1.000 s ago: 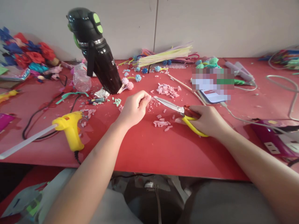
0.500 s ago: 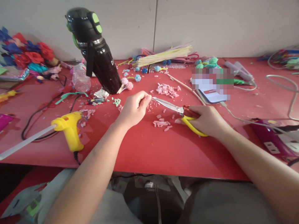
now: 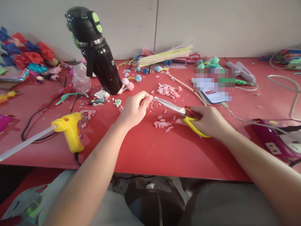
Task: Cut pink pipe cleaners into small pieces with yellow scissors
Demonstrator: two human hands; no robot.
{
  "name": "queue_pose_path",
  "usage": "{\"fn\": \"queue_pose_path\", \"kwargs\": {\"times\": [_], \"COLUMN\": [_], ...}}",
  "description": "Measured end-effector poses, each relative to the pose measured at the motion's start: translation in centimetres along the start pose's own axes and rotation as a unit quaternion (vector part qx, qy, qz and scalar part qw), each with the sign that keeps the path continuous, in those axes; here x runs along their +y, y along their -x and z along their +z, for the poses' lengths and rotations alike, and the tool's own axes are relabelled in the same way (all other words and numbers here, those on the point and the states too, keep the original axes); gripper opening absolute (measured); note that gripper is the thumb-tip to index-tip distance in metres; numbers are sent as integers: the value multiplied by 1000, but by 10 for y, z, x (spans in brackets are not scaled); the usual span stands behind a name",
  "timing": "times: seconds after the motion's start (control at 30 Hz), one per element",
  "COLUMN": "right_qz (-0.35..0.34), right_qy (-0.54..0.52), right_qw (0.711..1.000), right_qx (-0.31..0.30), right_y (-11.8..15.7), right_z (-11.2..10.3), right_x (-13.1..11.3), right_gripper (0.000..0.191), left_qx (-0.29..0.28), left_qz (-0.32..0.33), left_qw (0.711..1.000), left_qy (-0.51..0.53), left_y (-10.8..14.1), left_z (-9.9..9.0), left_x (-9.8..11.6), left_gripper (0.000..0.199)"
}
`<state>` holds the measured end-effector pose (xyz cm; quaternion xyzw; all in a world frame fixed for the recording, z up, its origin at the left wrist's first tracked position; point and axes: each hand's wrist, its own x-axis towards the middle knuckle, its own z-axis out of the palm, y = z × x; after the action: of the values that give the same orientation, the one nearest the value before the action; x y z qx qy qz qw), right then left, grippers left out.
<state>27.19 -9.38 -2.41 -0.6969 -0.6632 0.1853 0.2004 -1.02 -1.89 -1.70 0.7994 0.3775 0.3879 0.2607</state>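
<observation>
My right hand (image 3: 209,121) is wrapped round the handles of a pair of scissors (image 3: 171,106), one yellow and one dark red. The blades point left, and their tips reach the fingertips of my left hand (image 3: 137,108). Thumb and forefinger of that hand are pinched together; whatever is between them is too small to make out. Beyond the blades lies a pile of short pink pieces (image 3: 168,90). A smaller group of pink pieces (image 3: 162,124) rests on the near side of the scissors, with tiny pink crumbs scattered between the two.
A yellow glue gun (image 3: 70,125) with a long glue stick lies at left. Behind it stands a tall black bottle (image 3: 101,62). Pale fuzzy stems (image 3: 166,56) lie by the wall. To the right are a phone (image 3: 213,95) with a cable and a purple box (image 3: 270,138). The red table's (image 3: 155,160) edge is near me.
Almost nothing differs. The scissor handles have shifted very slightly to the right, while my left hand keeps its pinch in the same place.
</observation>
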Motion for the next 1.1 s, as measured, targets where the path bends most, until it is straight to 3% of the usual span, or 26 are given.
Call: {"fn": "queue_pose_path", "kwargs": {"times": [0.63, 1.1], "right_qz": [2, 11], "right_qy": [-4, -11], "right_qw": [1000, 1000], "right_qx": [11, -5], "right_y": [-2, 0], "right_z": [1, -2], "right_x": [-4, -5], "right_gripper": [91, 85], "left_qx": [-1, 10], "left_qz": [11, 30], "left_qw": [1000, 999], "left_qy": [-2, -6], "left_y": [0, 0], "left_z": [1, 2], "left_x": [1, -3], "left_gripper": [50, 46]}}
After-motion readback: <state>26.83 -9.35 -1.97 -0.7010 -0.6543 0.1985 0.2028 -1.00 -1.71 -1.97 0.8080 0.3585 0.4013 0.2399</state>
